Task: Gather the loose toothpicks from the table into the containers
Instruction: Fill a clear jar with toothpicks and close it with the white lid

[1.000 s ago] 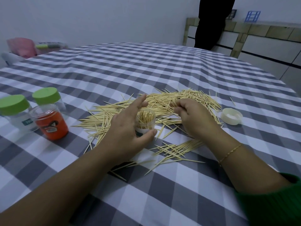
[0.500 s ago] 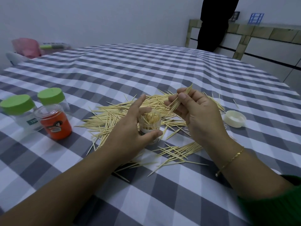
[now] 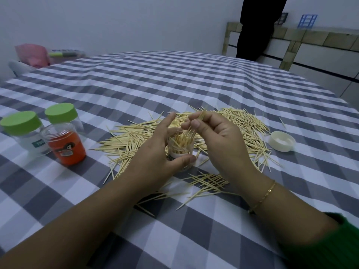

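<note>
The right hand (image 3: pixel 217 140) has brought its pinched bundle of thin wooden toothpicks (image 3: pixel 196 123) down into the small clear round container (image 3: pixel 181 147), which the left hand (image 3: pixel 155 154) grips.

Single head-worn view (wide-angle, edges bowed). Looks forward and down across checked worktop (image 3: pixel 194 84) toward 12 o'clock wall. Near: forearms enter from 6 o'clock, both hands close at centre. No second view.

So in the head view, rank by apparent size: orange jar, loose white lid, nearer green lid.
1. Orange jar.
2. Nearer green lid and loose white lid: look alike, unsure.
</note>
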`<action>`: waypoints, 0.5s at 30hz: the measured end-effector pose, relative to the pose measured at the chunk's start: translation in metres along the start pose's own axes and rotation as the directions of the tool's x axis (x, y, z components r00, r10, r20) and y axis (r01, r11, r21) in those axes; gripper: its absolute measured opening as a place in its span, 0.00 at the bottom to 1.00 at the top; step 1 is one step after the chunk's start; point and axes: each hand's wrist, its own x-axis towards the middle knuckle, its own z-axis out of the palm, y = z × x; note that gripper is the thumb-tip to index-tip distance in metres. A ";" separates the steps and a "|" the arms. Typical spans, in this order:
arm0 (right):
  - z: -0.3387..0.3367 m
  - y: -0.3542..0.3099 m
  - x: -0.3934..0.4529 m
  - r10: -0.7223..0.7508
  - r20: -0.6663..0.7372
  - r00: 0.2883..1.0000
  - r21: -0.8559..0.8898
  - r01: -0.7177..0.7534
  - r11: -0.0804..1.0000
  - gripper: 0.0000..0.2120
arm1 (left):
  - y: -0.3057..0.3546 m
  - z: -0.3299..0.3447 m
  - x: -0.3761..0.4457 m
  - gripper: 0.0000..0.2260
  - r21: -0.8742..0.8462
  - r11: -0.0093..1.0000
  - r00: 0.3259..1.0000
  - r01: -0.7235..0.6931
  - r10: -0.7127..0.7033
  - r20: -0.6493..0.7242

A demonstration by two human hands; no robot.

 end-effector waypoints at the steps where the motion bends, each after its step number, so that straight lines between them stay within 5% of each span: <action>1: 0.000 0.000 0.000 0.027 0.015 1.000 -0.033 -0.027 0.999 0.06 | -0.001 0.000 0.000 0.43 -0.001 1.000 1.000 0.000 0.000 0.001; 6: -0.001 0.002 0.001 0.090 0.103 0.991 -0.258 -0.061 0.964 0.09 | -0.001 0.000 0.001 0.43 0.014 1.000 1.000 0.001 -0.001 0.006; 10: 0.000 0.003 -0.001 0.080 0.118 0.990 -0.247 -0.049 0.968 0.19 | 0.000 0.000 0.001 0.43 0.030 1.000 1.000 -0.004 0.004 0.008; 15: 0.000 0.006 -0.004 -0.069 0.227 0.971 -0.469 0.171 0.866 0.25 | 0.000 -0.001 0.001 0.42 0.014 1.000 1.000 -0.010 0.010 0.010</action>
